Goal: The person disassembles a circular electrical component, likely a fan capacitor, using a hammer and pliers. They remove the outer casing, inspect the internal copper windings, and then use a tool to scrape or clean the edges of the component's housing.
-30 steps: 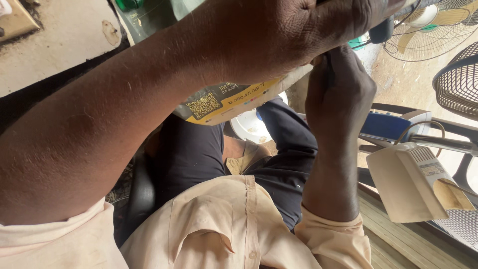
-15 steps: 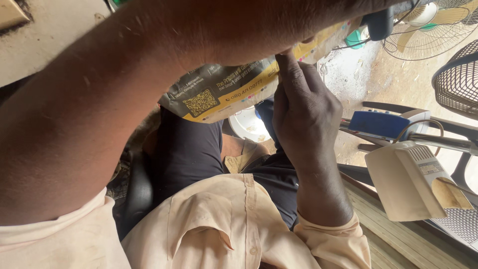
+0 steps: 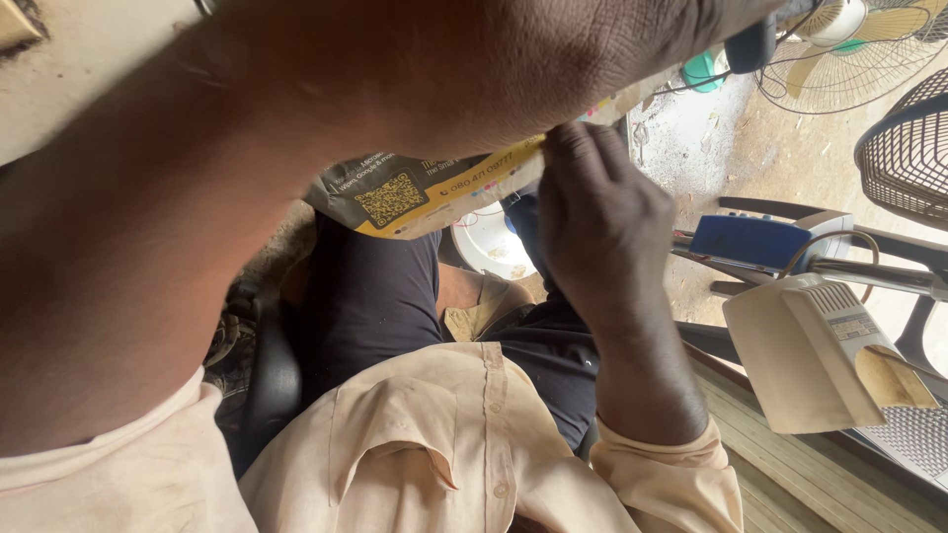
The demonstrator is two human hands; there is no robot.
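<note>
The ground below me is dusty bare concrete (image 3: 780, 148), cluttered along the right with a fan (image 3: 869, 44), a dark wire guard (image 3: 908, 148), a blue box (image 3: 750, 242) on a chair frame and a cream plastic housing (image 3: 820, 355). I am seated, in dark trousers (image 3: 380, 296) and a cream shirt (image 3: 464, 444).

Raised between my face and my lap is a printed sheet (image 3: 425, 188). It looks like thin packaging or a poster: dark grey-green with a yellow band along its lower edge, a square code patch in yellow and black near the middle, and small print beside it. It runs up and to the right, and its upper part is hidden behind my left arm.

My right hand (image 3: 602, 217) is up against the sheet's yellow edge, fingers (image 3: 583, 148) bunched together and curled, their tips touching the sheet; I cannot tell whether they pinch it. My left arm (image 3: 326, 128) crosses the whole top of the view, very close and blurred. Its hand runs out past the top right, so I cannot tell how it is closed or what it grips.

A white bowl (image 3: 489, 247) lies on the ground beneath the sheet, between my knees.
</note>
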